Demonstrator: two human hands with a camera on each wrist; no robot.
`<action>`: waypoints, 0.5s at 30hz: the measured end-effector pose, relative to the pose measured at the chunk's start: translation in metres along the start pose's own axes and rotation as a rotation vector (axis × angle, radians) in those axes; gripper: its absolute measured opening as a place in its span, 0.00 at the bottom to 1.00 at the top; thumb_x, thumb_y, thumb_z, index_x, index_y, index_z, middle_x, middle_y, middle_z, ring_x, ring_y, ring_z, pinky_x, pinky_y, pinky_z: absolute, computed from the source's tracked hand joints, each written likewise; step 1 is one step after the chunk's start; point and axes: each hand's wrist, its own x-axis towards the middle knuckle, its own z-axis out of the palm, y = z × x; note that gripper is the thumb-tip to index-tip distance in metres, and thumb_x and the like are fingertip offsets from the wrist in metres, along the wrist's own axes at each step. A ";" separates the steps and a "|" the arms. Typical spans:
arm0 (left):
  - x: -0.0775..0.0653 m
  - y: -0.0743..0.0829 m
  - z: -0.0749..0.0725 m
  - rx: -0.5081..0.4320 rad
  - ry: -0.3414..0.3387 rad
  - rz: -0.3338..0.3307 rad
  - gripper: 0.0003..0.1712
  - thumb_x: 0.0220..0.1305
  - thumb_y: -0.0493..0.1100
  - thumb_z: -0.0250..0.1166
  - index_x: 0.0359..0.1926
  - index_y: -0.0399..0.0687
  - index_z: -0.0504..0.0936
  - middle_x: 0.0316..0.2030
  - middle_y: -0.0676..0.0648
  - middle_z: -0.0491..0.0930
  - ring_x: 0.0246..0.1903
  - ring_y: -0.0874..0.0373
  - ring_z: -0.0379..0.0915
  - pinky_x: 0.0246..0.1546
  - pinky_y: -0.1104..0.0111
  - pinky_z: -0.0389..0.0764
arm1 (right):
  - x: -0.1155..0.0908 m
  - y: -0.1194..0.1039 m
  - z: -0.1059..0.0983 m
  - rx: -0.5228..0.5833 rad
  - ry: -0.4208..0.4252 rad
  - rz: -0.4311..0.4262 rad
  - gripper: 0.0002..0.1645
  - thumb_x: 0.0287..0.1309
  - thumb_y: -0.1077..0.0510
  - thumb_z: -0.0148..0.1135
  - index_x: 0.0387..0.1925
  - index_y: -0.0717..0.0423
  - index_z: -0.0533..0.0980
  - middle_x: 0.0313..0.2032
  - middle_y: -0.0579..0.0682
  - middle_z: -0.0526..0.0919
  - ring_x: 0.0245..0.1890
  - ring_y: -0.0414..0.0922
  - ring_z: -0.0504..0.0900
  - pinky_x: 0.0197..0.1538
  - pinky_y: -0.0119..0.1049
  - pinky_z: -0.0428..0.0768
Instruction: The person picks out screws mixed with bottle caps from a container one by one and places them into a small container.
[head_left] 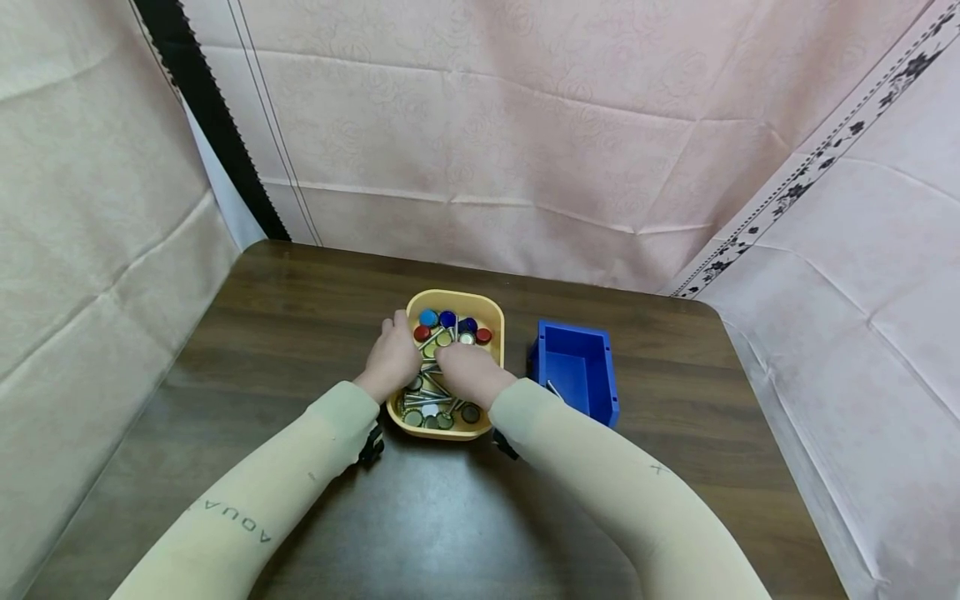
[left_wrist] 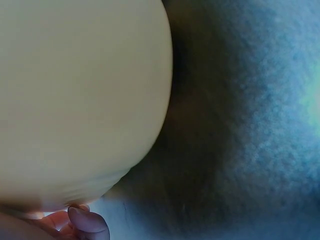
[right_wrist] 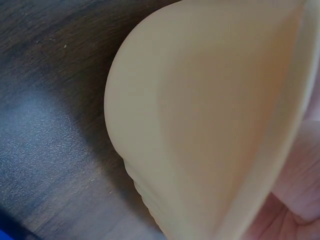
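A pale yellow tray (head_left: pixel 491 310) holds bottle caps (head_left: pixel 428 317) in blue, red and metal tones, mixed with long silvery bolts or nails (head_left: pixel 431 399). At its left rim, my left hand (head_left: pixel 393 360) grips the tray; some of its fingers show past the tray wall in the left wrist view. My right hand (head_left: pixel 472 372) reaches in over the contents from the right side. Its fingertips are hidden, so whether they pinch anything cannot be seen. In the right wrist view, the tray's wall (right_wrist: pixel 200 110) covers much of that hand.
A blue bin (head_left: pixel 573 333) stands right of the tray, with a silvery bolt or nail (head_left: pixel 553 389) visible inside, partly behind my right sleeve. Both stand on a dark wood table (head_left: pixel 300 333). Pale patterned cloth (head_left: pixel 487 150) hangs around the table's back and sides.
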 end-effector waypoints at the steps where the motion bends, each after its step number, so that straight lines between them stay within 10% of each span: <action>1: 0.000 0.000 0.000 0.000 -0.002 0.000 0.42 0.57 0.29 0.55 0.71 0.39 0.48 0.52 0.33 0.62 0.41 0.43 0.71 0.42 0.52 0.76 | 0.000 0.000 0.000 -0.002 0.000 -0.003 0.10 0.69 0.61 0.51 0.45 0.53 0.77 0.40 0.50 0.82 0.40 0.45 0.81 0.41 0.41 0.80; 15: 0.000 0.000 0.000 0.002 -0.013 -0.008 0.41 0.58 0.30 0.55 0.71 0.39 0.48 0.53 0.33 0.61 0.42 0.42 0.71 0.44 0.51 0.76 | 0.001 0.000 -0.011 -0.039 -0.088 -0.021 0.07 0.65 0.59 0.56 0.43 0.52 0.77 0.37 0.48 0.80 0.33 0.43 0.77 0.40 0.40 0.79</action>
